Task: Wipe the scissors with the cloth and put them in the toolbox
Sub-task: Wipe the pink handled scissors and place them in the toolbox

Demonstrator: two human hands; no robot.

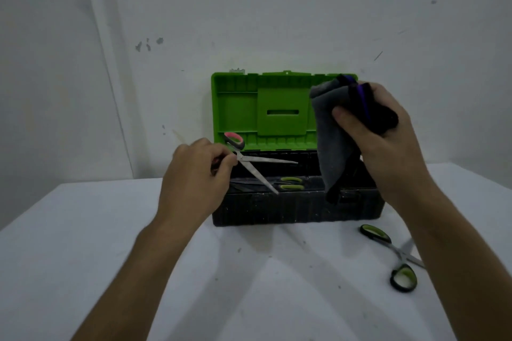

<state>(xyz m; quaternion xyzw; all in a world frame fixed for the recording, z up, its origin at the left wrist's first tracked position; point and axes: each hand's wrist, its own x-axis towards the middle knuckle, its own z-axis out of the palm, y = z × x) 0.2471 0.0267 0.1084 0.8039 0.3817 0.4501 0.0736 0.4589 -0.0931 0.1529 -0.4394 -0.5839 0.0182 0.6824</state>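
Note:
My left hand [194, 174] holds pink-handled scissors [257, 165] by one handle, blades spread wide over the left part of the toolbox. The toolbox [296, 210] is black with a green lid [238, 108] standing open against the wall. My right hand [379, 124] grips a grey and black cloth [332, 147] that hangs down over the toolbox's right half, apart from the blades. Inside the box lie green-handled scissors [291, 184]. Another green-handled pair [399, 257] lies open on the table at the right, partly hidden by my right forearm.
A white table [110, 243] carries the toolbox, which stands at its far edge against a white marked wall [277, 8]. Bare table surface lies in front of the box and to its left.

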